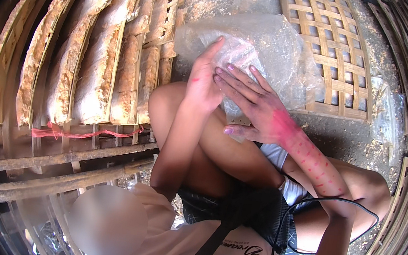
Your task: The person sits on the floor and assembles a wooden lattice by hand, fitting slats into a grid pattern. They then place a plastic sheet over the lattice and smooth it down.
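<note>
I see both hands on a clear plastic bag (269, 49) resting over the raised knee, just in front of a woven bamboo tray (336, 47): the left hand (204, 79) pinches its near edge with curled fingers, the right hand (252, 105) lies open and flat on it. I judge it thin, light, crinkly and slippery, easily torn, so I would grip a bunched edge, not the smooth middle

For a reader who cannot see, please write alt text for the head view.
Both hands, left hand and right hand, press a clear plastic bag against a raised knee. Woven bamboo racks surround the seated person.
</note>
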A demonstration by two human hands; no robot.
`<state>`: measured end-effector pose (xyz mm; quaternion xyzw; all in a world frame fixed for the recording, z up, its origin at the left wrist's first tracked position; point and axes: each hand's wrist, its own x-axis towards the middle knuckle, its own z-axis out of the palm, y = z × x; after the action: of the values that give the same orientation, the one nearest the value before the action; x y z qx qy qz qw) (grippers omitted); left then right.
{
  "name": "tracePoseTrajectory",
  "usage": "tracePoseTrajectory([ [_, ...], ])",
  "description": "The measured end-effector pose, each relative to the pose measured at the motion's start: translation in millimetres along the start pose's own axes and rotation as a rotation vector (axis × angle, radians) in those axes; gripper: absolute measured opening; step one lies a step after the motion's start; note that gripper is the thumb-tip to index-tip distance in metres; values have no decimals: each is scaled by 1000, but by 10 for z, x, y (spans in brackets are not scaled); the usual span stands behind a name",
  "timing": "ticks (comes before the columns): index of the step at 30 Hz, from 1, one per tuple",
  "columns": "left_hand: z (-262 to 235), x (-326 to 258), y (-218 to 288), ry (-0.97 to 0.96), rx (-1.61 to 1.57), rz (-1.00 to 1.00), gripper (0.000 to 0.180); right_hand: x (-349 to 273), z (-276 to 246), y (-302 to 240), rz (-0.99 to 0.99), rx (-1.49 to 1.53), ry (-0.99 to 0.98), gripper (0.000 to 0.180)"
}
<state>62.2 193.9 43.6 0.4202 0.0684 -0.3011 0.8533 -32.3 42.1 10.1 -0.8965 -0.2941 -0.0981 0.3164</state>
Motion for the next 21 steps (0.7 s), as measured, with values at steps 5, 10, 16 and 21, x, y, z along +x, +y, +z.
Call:
tracePoseTrajectory([
  [5,239,-137,-319,32,21,93,53,-45,-61,239,131,-96,221,84],
  [10,364,-198,-339,9,40,182,56,-52,-227,549,542,208,393,76],
  [16,352,-224,-365,198,-173,49,67,-18,-19,119,157,-72,221,89],
  [21,299,-150,-398,-13,-99,63,61,-31,18,135,168,-60,173,91],
])
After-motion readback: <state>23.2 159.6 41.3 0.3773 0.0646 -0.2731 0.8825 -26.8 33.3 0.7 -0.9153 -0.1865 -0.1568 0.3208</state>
